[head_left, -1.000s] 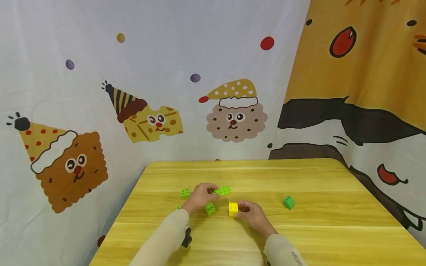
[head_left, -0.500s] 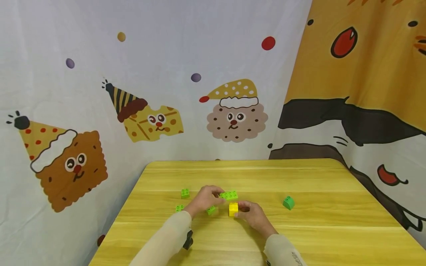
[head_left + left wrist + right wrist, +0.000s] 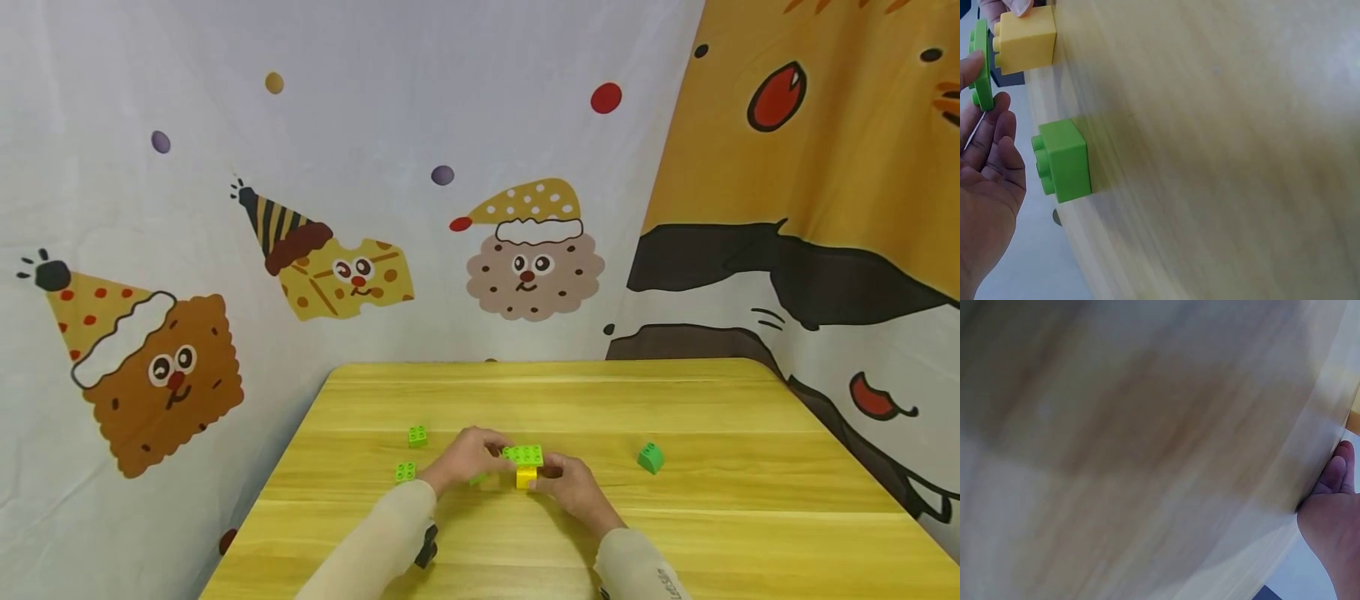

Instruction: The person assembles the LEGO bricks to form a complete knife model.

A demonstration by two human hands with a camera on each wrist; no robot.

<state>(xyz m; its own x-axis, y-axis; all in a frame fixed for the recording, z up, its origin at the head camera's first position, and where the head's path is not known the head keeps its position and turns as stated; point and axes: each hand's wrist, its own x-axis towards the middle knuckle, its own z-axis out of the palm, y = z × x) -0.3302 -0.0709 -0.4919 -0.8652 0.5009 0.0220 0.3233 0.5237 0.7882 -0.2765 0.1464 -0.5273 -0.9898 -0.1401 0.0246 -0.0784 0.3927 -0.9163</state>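
- Head view, surface: one yellowish wood-grain worktop (image 3: 720, 533), its far corners rounded, its far edge by a pale printed cloth (image 3: 360, 108).
- Head view, room: on the cloth we count three cartoon figures in hats: a square biscuit (image 3: 165, 392), a cheese wedge (image 3: 345, 279) and a round biscuit (image 3: 534, 279); a large orange print (image 3: 810, 158) at right.
- Head view, pieces: we count six. One flat lime plate (image 3: 527, 455); one yellow block (image 3: 527, 478); three lime blocks (image 3: 406, 472), two of them left of the hands, the third mostly covered by a hand; one darker green rounded block (image 3: 651, 458), well apart at right.
- Head view, hands: two, in cream sleeves (image 3: 375, 533). Left grip (image 3: 471, 457) pinching the plate over the yellow block; right grip (image 3: 573, 486) holding the yellow block from its right side.
- Left wrist view: we see here a narrow gap between the plate and the yellow block's studs; the yellow block rests on the worktop. One lime block stands nearby, shown whole, studs up.
- Right wrist view: mostly blurred worktop; the right grip is cut by the frame edge, a sliver of yellow beyond its fingertips (image 3: 1344, 450). From this view alone we cannot tell its hold.
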